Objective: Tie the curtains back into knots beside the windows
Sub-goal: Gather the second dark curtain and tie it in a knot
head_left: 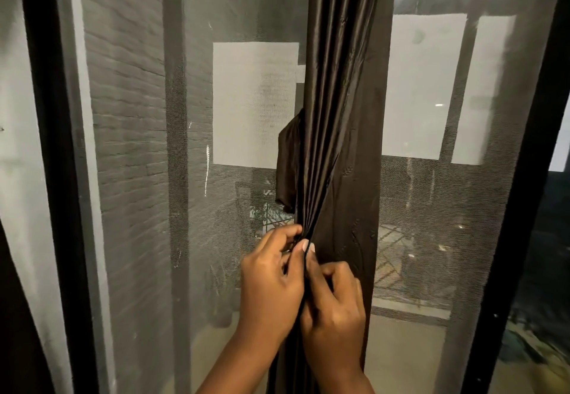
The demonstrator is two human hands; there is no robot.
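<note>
Both hands, left (271,282) and right (334,298), pinch the curtain (336,116) at lower centre; we fear the slick pleats slipping free before knotting.

The mesh screen (138,177) blocks reach beyond the curtain (336,116); open room lies at nine and three o'clock, bounded by the dark frame (52,146).

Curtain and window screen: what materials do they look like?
Curtain: dark brown woven cloth with a satin sheen, likely polyester or silk-like; glossy highlights run along its pleats. Window screen: fine grey mesh, see-through with a visible weave; fibre or metal can't be told.
</note>
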